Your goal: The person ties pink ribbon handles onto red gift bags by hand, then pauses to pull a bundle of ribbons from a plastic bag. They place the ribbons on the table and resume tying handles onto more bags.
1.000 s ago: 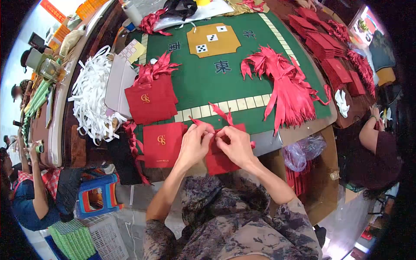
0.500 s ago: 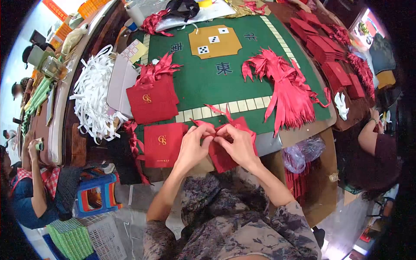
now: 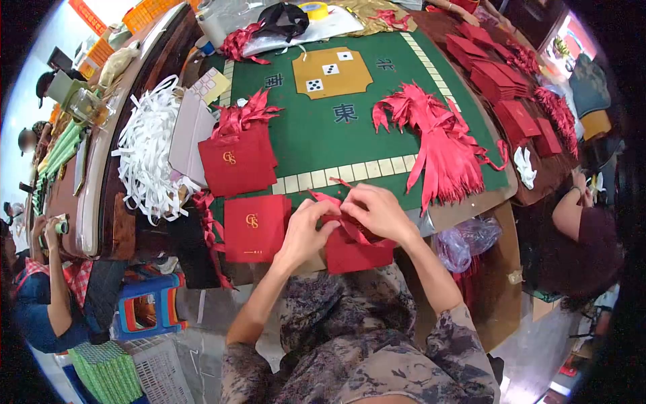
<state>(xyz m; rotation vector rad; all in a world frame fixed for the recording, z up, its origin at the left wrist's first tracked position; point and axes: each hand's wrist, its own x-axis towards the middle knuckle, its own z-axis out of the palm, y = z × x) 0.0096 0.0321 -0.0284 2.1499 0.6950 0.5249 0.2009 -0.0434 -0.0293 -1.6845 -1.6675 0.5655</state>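
Note:
At the table's near edge, a small red gift bag (image 3: 360, 257) lies under my hands, tilted less than before. A red ribbon (image 3: 353, 230) crosses its top. My left hand (image 3: 308, 232) pinches the ribbon on the left, thumb and fingers closed. From the right, my right hand (image 3: 378, 214) has its fingertips closed on the ribbon too; the exact grip is partly hidden. Left of my left hand lies a flat red bag with gold letters (image 3: 254, 229). Behind that, more red bags with ribbons (image 3: 235, 161) are stacked.
A bundle of red ribbons (image 3: 444, 148) lies at right on the green mat (image 3: 296, 128). White ribbons (image 3: 151, 148) fill the left beside an open box (image 3: 190, 138). Red bags (image 3: 498, 77) pile on the right-hand table. Other people sit at left and right.
My right hand has moved slightly up and right, away from my left. The red bag has turned squarer to the edge, and more of its front shows below my hands.

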